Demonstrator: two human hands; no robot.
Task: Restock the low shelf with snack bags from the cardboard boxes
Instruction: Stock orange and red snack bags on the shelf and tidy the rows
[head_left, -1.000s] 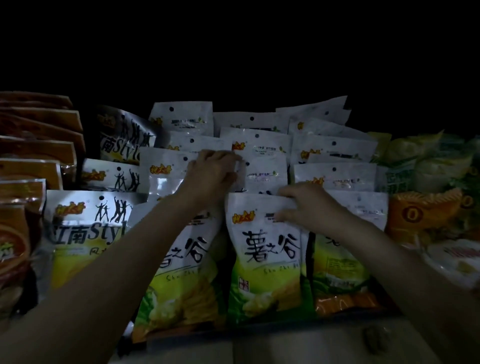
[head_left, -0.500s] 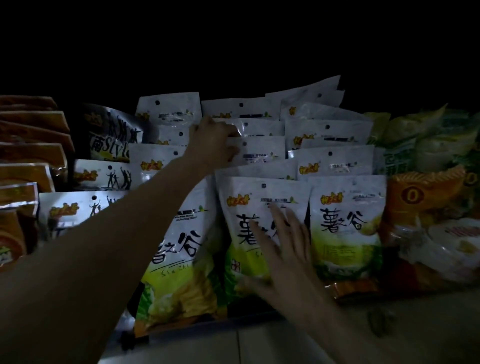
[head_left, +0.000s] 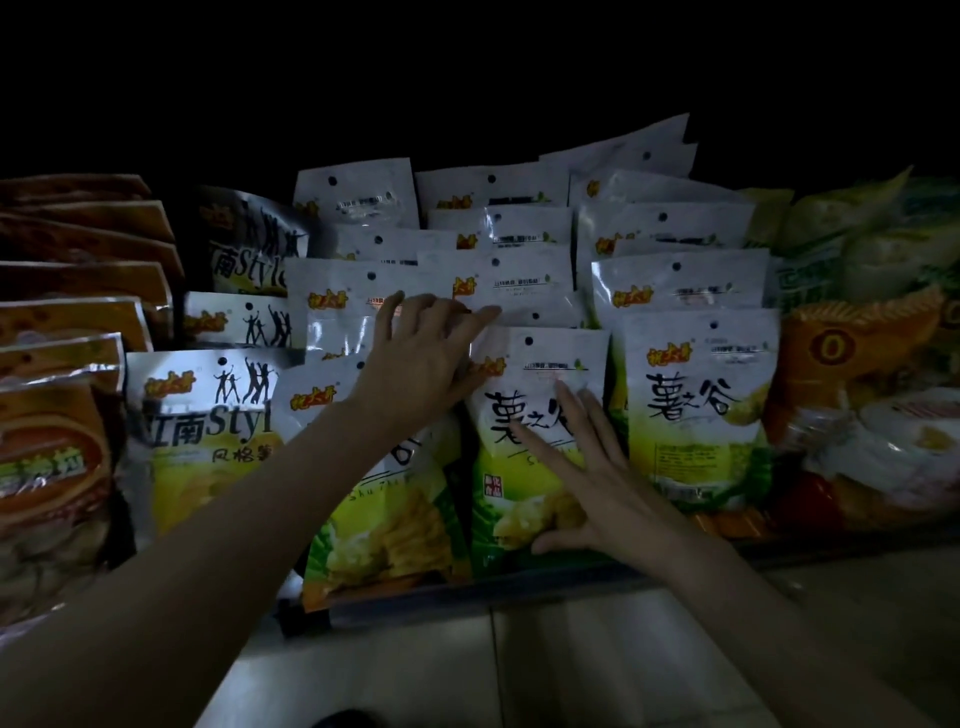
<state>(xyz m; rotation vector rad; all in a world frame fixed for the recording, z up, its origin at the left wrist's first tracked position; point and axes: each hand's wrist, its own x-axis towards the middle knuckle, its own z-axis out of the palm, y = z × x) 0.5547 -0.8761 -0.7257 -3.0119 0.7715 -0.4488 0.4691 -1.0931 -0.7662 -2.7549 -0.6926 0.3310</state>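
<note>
Left hand (head_left: 421, 358) has dropped lower, fingers spread; right hand (head_left: 587, 467) presses flat on the white-green snack bag (head_left: 540, 447).

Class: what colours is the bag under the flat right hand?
White top, green-yellow bottom on the front bag; head view.

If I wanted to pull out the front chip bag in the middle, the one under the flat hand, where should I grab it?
Probably by its flat top seal. The middle front bag stands upright, and its top strip with the hang hole is bare and thin enough to pinch. Come from above and in front. The right hand lies flat on its puffy belly, which would likely slip or crush.
</note>
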